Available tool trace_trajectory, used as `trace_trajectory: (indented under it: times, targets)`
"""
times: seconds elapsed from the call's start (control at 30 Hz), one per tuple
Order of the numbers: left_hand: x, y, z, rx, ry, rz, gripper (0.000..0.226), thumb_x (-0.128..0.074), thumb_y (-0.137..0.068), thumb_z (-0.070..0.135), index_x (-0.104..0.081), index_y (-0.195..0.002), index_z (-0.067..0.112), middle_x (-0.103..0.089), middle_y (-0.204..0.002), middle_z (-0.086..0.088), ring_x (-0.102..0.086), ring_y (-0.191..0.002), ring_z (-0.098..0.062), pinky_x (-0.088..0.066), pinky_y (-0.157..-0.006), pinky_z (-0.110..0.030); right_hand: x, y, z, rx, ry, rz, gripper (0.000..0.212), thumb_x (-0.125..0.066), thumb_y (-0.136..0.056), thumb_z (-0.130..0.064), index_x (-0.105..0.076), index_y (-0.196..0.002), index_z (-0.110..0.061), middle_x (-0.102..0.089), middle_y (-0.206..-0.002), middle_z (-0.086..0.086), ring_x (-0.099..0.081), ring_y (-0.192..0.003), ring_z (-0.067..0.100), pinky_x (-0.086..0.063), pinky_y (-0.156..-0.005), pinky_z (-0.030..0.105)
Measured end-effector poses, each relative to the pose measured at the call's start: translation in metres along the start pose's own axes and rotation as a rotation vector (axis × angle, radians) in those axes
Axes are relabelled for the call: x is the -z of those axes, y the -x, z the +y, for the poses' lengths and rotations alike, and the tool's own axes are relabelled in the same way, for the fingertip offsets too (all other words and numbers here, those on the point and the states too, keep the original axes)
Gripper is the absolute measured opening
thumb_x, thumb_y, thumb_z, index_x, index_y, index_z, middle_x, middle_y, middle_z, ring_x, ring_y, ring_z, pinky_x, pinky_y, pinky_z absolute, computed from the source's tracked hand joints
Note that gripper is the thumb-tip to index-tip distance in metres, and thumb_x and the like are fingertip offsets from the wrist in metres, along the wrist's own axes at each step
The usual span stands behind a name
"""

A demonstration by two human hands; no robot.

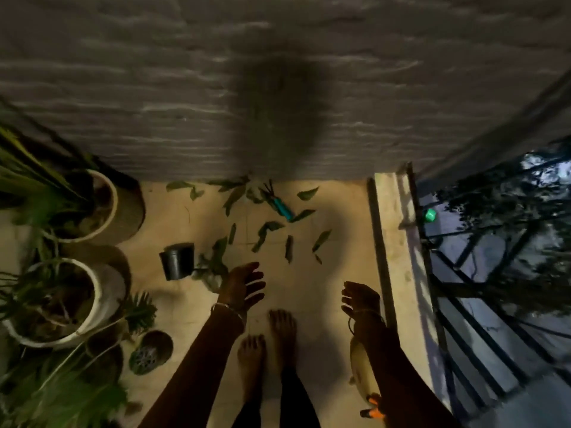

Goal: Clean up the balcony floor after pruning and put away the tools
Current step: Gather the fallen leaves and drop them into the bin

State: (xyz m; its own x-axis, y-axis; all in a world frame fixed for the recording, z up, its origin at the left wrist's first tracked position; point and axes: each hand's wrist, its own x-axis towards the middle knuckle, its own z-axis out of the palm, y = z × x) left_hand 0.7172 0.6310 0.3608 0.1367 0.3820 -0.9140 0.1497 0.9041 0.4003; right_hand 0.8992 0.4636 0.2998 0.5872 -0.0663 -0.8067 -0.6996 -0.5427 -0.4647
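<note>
I see two bare feet (268,344) on the balcony floor (333,251), close to me. Both hands reach out just past them. The left hand (244,284) has its grip wide, fingers spread, holding nothing. The right hand (360,299) is also wide and holds nothing. Beside the right arm lies one pale bottle (363,372) with an orange tip. On the left stand two big white pots (99,291) with plants, and one small round pot (151,352) lies near them. One black pot (177,261) lies on its side just left of the left hand. Farther out, about a dozen cut leaves (265,233) are scattered on the floor. One small rake tool (279,203) with a blue handle lies among them, near the grey wall (154,103). The railing (432,257) runs along the right.
</note>
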Motion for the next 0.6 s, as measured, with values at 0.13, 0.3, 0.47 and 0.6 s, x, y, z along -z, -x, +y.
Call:
trace_trajectory:
  times: [0.13,0.3,0.47,0.6]
  targets:
    - [-0.013,-0.088,-0.034,0.046,0.024,0.045,0.022,-0.05,-0.1,0.028,-0.07,-0.099,0.018,-0.068,-0.096,-0.007,-0.063,-0.086,-0.025,-0.052,-0.072,-0.035,-0.035,-0.108,0.031,0.046,0.254,-0.023,0.019,-0.067,-0.09,-0.004,-0.069,-0.107,0.003,-0.069,-0.092,0.015,-0.064,-0.073,0.027,-0.058,-0.082,0.05]
    - [-0.023,-0.201,-0.082,0.08,-0.007,0.025,0.023,-0.051,-0.099,0.027,-0.07,-0.105,0.016,-0.068,-0.1,-0.009,-0.065,-0.089,-0.026,-0.051,-0.071,-0.035,-0.077,-0.238,0.075,0.197,0.588,-0.084,0.026,-0.07,-0.084,0.005,-0.07,-0.11,0.005,-0.067,-0.117,0.02,-0.068,-0.087,0.028,-0.058,-0.077,0.031]
    - [-0.031,-0.303,-0.13,0.127,-0.053,-0.012,0.022,-0.057,-0.095,0.029,-0.071,-0.105,0.015,-0.069,-0.098,-0.009,-0.065,-0.088,-0.027,-0.051,-0.07,-0.036,-0.12,-0.337,0.12,0.369,0.823,0.014,0.027,-0.068,-0.09,-0.014,-0.065,-0.115,-0.004,-0.066,-0.119,0.013,-0.063,-0.11,0.03,-0.05,-0.095,0.038]
    - [-0.041,-0.364,-0.16,0.087,-0.101,-0.043,0.02,-0.059,-0.095,0.029,-0.072,-0.103,0.017,-0.069,-0.096,-0.007,-0.065,-0.087,-0.026,-0.053,-0.073,-0.036,-0.149,-0.406,0.149,0.618,0.923,0.098,0.032,-0.063,-0.093,-0.025,-0.065,-0.116,-0.003,-0.064,-0.113,0.016,-0.058,-0.109,0.035,-0.04,-0.09,0.031]
